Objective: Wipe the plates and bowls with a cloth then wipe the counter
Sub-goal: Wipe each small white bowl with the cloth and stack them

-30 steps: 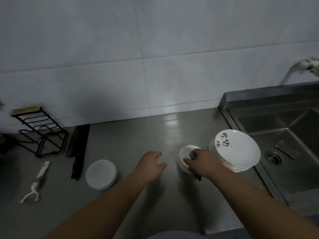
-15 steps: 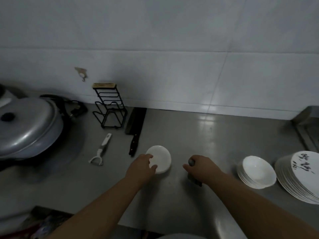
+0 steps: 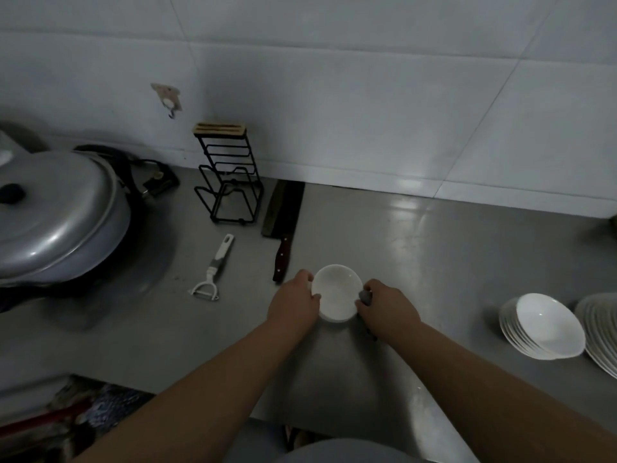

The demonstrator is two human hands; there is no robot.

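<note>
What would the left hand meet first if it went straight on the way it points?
The small white bowl: the left hand grips its left rim, pointing right and away. Beyond it looks like bare counter, though depth is unclear.

both bare forearms reach forward from the lower edge of the view and draw together toward the middle. the left hand [image 3: 293,304] lies palm down, fingers and thumb curled round the left rim of a small white bowl [image 3: 337,290]. the right hand [image 3: 389,307], knuckles up, is closed in a fist round a dark cloth [image 3: 366,297], touching the bowl's right side
</note>
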